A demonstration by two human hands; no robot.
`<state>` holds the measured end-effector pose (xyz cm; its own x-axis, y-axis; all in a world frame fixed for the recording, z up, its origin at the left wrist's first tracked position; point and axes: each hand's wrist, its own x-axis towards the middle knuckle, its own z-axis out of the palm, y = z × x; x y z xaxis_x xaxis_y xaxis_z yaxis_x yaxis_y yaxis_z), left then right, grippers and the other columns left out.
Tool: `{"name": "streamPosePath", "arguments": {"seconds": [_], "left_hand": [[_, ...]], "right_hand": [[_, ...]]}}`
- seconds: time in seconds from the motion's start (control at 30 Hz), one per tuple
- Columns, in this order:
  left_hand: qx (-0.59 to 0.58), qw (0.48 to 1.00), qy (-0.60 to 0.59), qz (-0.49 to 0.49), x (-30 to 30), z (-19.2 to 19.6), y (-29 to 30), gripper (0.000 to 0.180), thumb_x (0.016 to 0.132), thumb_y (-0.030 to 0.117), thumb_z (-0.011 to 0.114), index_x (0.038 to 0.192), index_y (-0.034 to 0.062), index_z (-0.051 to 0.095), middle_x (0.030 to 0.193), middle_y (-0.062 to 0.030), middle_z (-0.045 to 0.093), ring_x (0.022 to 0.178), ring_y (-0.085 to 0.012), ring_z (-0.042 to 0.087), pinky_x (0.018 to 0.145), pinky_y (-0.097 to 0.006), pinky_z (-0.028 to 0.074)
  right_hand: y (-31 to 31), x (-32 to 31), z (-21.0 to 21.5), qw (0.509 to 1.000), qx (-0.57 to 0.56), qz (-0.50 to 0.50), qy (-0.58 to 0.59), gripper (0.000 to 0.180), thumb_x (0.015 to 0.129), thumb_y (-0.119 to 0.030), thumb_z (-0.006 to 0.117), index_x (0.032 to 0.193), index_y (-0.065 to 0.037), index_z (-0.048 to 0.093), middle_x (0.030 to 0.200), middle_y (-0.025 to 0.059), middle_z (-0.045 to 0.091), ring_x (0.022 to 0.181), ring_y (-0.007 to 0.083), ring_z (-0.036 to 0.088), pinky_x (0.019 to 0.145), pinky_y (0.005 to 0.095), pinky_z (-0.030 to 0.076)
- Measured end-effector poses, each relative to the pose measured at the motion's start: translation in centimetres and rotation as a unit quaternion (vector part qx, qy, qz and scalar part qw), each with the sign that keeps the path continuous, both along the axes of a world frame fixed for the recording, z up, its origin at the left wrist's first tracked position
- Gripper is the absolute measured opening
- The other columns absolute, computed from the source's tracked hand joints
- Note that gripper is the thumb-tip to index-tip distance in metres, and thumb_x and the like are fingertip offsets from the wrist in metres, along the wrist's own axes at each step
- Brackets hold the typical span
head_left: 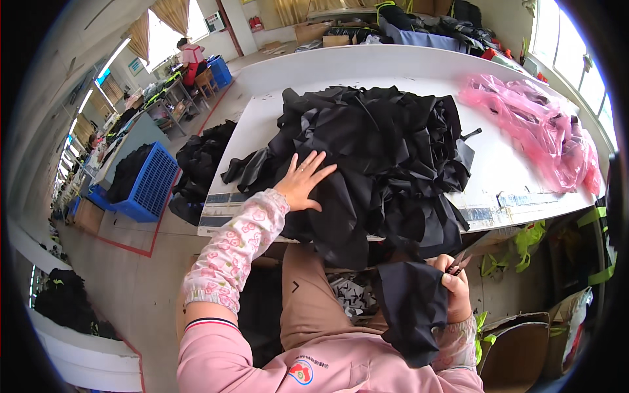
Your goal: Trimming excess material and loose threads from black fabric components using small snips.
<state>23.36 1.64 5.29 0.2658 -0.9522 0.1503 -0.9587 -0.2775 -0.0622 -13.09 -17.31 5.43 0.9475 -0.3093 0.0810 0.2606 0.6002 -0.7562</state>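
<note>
From the head camera, looking down over the person's lap, the left hand (303,183) lies flat on the near side of a big heap of black fabric pieces (373,150), fingers spread apart and pressing lightly on the cloth, not pinching anything. The heap sits on a white table (275,111), spilling over its near edge toward the knees. The right hand (457,288) is low, below the table edge, fingers closed around a single black fabric piece (413,308) that hangs down over the lap, and it grips what looks like small dark scissors (460,262) as well (the blades are too small to make out clearly). To my eye the work in hand is sorting or trimming one piece while the other hand steadies the pile; done well, the flat palm should hold the stack so it does not slide off the edge, and the blades should stay pointed away from the held cloth. Crumpled pink plastic bags (537,128) lie at the table's right end, and a blue crate (149,183) stands on the floor to the left.
</note>
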Motion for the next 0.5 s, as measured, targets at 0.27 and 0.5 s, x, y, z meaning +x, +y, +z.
{"name": "streamPosePath", "arguments": {"seconds": [0.27, 0.5], "left_hand": [[-0.251, 0.965, 0.071, 0.014, 3.1, -1.7, -0.4, 0.025, 0.068, -0.002, 0.068, 0.089, 0.0093, 0.059, 0.085, -0.0115, 0.06, 0.084, -0.0327, 0.062, 0.07, -0.04, 0.051], [-0.681, 0.714, 0.014, 0.164, 10.4, 12.4, -9.7, 0.032, 0.076, -0.001, 0.066, 0.106, 0.0044, 0.056, 0.101, -0.0179, 0.062, 0.098, -0.038, 0.059, 0.088, -0.041, 0.047]], "right_hand": [[0.1, -0.1, -1.0, 0.999, -0.023, 0.044, 0.01, 0.022, 0.08, -0.018, 0.066, 0.077, -0.004, 0.05, 0.074, 0.0043, 0.053, 0.067, 0.0122, 0.048, 0.059, 0.0254, 0.038], [1.1, 0.8, -0.6, 0.997, -0.028, 0.031, 0.07, 0.027, 0.076, -0.023, 0.068, 0.073, -0.007, 0.046, 0.071, 0.004, 0.051, 0.066, 0.0133, 0.047, 0.059, 0.026, 0.038]]}}
